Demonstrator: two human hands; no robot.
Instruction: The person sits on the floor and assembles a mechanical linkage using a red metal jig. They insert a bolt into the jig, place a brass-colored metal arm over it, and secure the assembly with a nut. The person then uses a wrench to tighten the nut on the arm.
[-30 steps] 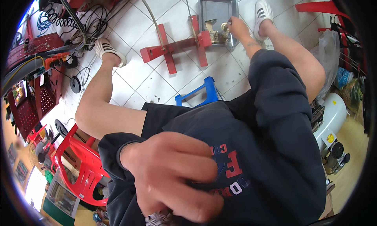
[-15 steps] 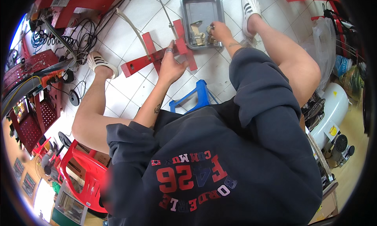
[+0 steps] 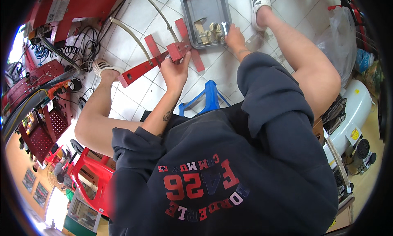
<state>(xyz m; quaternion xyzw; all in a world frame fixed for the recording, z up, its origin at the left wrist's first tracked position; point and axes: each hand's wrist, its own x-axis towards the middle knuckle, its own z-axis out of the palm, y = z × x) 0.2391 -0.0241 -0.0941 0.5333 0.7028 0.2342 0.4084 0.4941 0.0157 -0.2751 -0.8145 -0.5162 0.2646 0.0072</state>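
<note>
My right hand (image 3: 235, 39) is closed on a silver open-end wrench (image 3: 224, 28), which stands out over the right side of a grey tray (image 3: 206, 7). Inside the tray, several brass-coloured metal parts (image 3: 213, 32) lie grouped toward the near end. My left hand (image 3: 175, 74) is wrapped round a red metal frame (image 3: 140, 73) on the tiled floor, its thumb against a red block (image 3: 177, 51). Some of the left fingers are hidden behind the metal. Two thin curved metal rods (image 3: 134, 34) rise from the frame.
Between my legs stands a blue plastic stool (image 3: 210, 97). Cables (image 3: 86, 43) and red machinery (image 3: 77, 2) fill the far left, with a red chair (image 3: 91, 170) nearer. On the right are a plastic bag (image 3: 327, 47) and a white tank (image 3: 352, 103).
My right hand has come from among the brass parts to the tray's right edge, with the wrench now showing in it. My left hand has closed on the red frame. The view has shifted slightly.
</note>
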